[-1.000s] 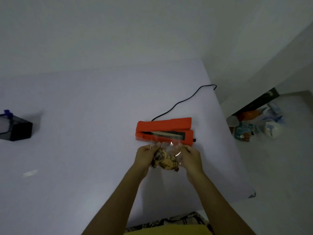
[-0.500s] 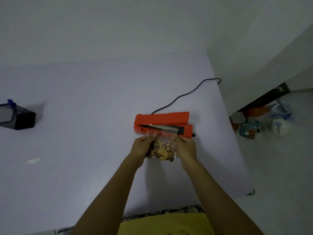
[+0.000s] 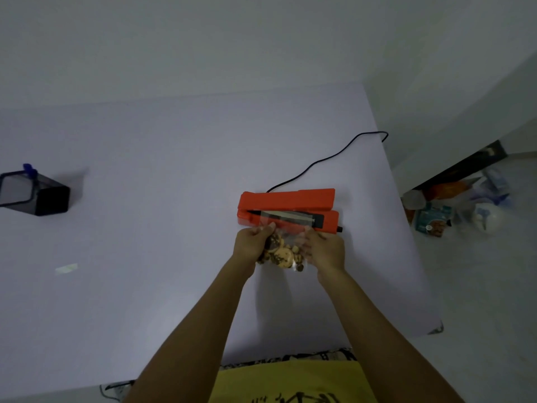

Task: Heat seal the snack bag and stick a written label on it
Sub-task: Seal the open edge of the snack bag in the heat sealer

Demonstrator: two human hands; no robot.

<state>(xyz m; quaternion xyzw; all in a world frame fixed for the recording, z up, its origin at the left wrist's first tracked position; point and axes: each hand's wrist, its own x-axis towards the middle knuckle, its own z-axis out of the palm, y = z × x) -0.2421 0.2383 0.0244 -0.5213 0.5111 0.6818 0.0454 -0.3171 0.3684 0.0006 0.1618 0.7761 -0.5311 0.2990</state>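
- White walls close in a pale bench (image 3: 145, 286) that carries everything the job needs.
- Left hand (image 3: 252, 245) and right hand (image 3: 327, 251): the fingers of each are curled, pinching a side of the clear snack bag (image 3: 283, 251) of cookies between them.
- Over the last second the bag's mouth has been fed forward, so the film now lies across the sealing strip of the orange heat sealer (image 3: 287, 209), whose lid stands raised.
- Judging by that, the mouth is placed and pressing the lid down comes next; sealing isn't done yet.
- A black cable (image 3: 334, 157) runs back from the sealer.
- Well off left, a small paper slip (image 3: 66, 269), possibly the label, and a dark box (image 3: 35, 196).
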